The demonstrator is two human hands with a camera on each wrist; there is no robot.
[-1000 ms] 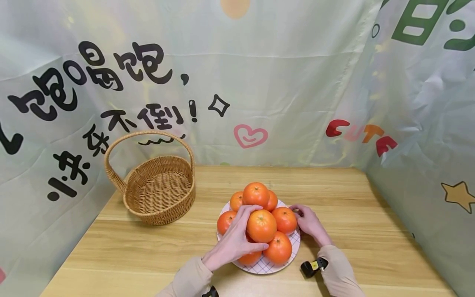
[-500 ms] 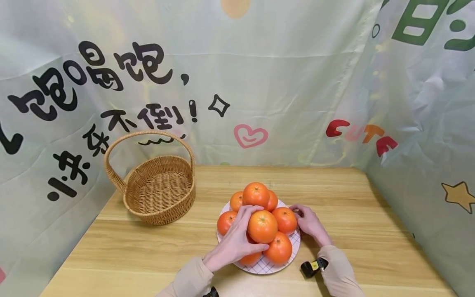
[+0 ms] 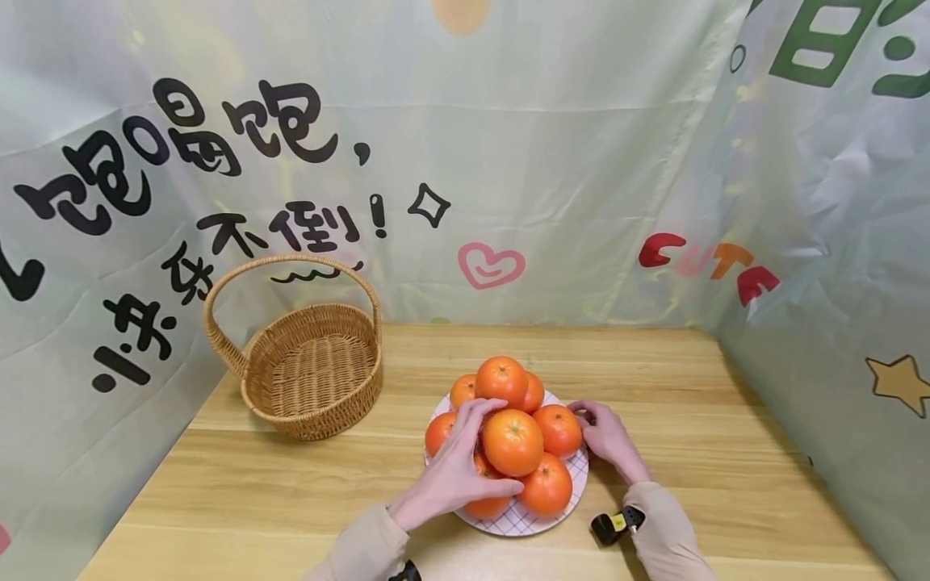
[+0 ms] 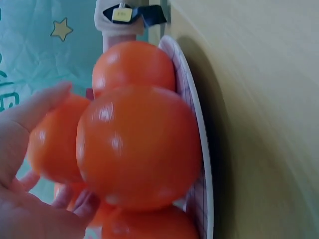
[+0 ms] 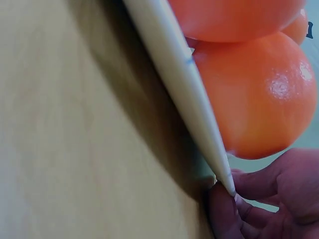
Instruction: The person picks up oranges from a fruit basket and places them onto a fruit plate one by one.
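Note:
A round plate (image 3: 501,528) with a checked pattern bears a heap of several oranges. One orange (image 3: 513,442) sits on top of the heap towards the front. My left hand (image 3: 454,472) curves loosely around that top orange, fingers behind it and thumb in front, with a gap showing between palm and fruit. In the left wrist view, the thumb and fingers of my left hand (image 4: 35,164) are spread wide about the same orange (image 4: 55,142). At the plate's right side, my right hand (image 3: 606,436) pinches the rim (image 5: 199,119), thumb above and fingers underneath.
A wicker basket (image 3: 312,371) with a tall arched handle stands at the back left of the wooden table (image 3: 690,403), nothing inside it. Printed cloth (image 3: 567,177) encloses the table at the back and sides. Each wrist carries a black strap.
My left hand has loosened and drawn back slightly to the left from the top orange, which stays almost in place. The right hand keeps its hold on the plate's rim.

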